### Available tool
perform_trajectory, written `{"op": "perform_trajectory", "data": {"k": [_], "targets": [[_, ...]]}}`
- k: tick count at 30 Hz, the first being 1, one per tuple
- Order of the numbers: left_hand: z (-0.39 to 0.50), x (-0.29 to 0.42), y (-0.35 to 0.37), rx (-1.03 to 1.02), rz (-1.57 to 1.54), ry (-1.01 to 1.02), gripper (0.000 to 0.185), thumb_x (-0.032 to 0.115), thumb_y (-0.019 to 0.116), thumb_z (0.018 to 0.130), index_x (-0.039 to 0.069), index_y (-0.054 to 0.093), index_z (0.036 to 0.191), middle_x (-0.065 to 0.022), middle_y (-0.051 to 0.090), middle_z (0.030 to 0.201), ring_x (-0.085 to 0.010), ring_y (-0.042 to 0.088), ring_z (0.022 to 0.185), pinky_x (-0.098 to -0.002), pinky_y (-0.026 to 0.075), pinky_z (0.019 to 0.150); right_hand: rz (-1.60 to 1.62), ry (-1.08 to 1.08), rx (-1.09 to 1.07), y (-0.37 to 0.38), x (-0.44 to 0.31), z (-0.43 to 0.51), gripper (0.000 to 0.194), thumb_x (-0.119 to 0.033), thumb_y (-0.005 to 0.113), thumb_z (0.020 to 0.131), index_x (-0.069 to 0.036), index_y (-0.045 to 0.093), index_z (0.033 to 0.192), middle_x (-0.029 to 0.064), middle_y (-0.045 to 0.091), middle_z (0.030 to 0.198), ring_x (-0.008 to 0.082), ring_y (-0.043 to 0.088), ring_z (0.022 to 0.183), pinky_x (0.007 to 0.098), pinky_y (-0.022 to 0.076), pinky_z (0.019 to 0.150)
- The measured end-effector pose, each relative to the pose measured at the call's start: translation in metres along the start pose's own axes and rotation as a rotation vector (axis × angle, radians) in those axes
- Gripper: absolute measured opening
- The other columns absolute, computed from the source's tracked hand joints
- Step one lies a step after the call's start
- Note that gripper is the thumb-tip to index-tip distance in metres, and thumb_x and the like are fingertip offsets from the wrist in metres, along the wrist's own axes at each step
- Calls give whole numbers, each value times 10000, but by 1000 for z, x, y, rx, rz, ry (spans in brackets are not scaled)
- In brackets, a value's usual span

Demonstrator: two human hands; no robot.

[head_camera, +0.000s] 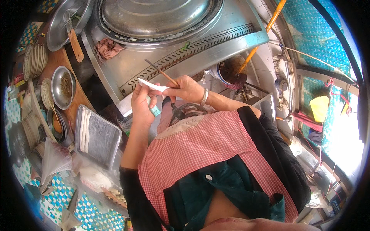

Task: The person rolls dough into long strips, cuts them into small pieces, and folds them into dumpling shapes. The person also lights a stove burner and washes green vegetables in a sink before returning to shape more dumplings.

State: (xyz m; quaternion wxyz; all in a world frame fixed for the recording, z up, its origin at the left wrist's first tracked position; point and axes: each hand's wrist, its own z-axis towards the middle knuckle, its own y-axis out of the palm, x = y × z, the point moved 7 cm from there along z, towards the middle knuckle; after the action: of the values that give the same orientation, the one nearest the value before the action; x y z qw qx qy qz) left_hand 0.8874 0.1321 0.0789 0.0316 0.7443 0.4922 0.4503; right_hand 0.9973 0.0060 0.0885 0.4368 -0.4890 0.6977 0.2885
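Note:
My left hand (pixel 141 101) is raised in front of the apron, its fingertips pinching a thin white strip (pixel 153 85), perhaps folded paper or plastic. A small teal object (pixel 155 109), partly hidden by the fingers, lies against that palm. The strip's other end meets the thumb of my right hand (pixel 188 88). A slim brown stick (pixel 159 70), like a chopstick, sticks out of my right hand, pointing up and left over the steel stove edge. Beyond the hands stands a large lidded pan (pixel 156 17).
To the left, a metal tray (pixel 99 141) holds three dough strips. Near it are a steel bowl of chopped food (pixel 64 86), stacked plates (pixel 36 62) and a basin (pixel 55 31) with a wooden-handled turner (pixel 75 47). A rag (pixel 108 49) lies on the stove; a bucket (pixel 228 72) stands right.

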Motion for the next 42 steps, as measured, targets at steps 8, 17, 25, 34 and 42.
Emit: {"op": "perform_trajectory", "data": {"k": [8, 17, 25, 34, 42], "targets": [[2, 29, -60, 88, -172, 152, 125, 184, 563, 1022, 71, 595, 1062, 0, 518, 772, -76, 397, 531, -203, 296, 436, -399, 83, -90, -12, 70, -58, 238, -284, 735, 844, -62, 757, 761, 103, 713, 697, 210, 663, 604, 342, 516, 592], [14, 17, -35, 244, 157, 89, 31, 135, 603, 990, 110, 591, 1004, -80, 723, 998, -98, 654, 917, -189, 298, 475, -994, 101, -53, 17, 140, -38, 258, -277, 733, 780, -104, 641, 949, 128, 705, 903, 337, 692, 879, 458, 539, 739], [22, 16, -34, 320, 305, 200, 158, 206, 704, 953, 83, 609, 924, -70, 728, 847, -49, 600, 654, -183, 284, 428, -333, -79, -18, -22, 43, -47, 336, -405, 575, 982, -103, 666, 1099, 116, 685, 897, 307, 666, 847, 423, 515, 769], [25, 14, -20, 259, 328, 309, 149, 164, 683, 968, 23, 644, 994, -74, 693, 851, -46, 541, 557, -199, 320, 390, -106, -37, 231, -15, 28, -36, 329, -279, 482, 1053, -47, 713, 1024, 38, 537, 634, 117, 490, 566, 311, 427, 546], [25, 21, -12, 292, 215, 319, 148, 154, 706, 945, 22, 644, 972, -22, 624, 767, -56, 527, 581, -207, 311, 409, -153, -18, 358, -9, 24, -28, 256, -278, 635, 973, -52, 746, 1018, 128, 690, 744, 236, 646, 651, 352, 518, 643]]}}
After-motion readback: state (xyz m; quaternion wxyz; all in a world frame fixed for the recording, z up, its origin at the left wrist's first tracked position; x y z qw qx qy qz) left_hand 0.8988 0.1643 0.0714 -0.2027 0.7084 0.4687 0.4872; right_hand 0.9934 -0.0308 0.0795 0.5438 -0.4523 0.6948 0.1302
